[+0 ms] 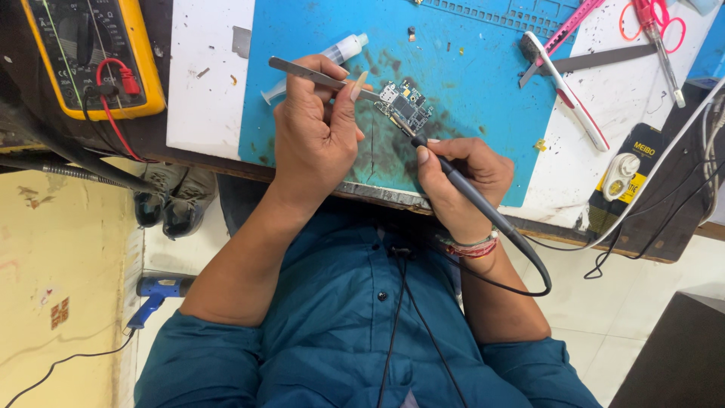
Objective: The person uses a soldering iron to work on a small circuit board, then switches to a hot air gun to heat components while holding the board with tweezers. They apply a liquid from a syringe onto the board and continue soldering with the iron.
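Two closed hands: left hand (313, 136) gripping tweezers (302, 72), right hand (457, 177) gripping soldering iron (483, 208), circuit board (405, 107) between, syringe (332, 57) behind.

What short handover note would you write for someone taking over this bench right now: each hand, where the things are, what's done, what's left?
Left hand: pinches slim silver metal tweezers, tips at the small green-black circuit board, over the blue rubber mat.
Right hand: grips black corded pen-shaped iron, tip at the board's lower edge.
Done: board is bare, out of any casing.
Left: work at the tip's contact spot looks unfinished; completed joints cannot be told.
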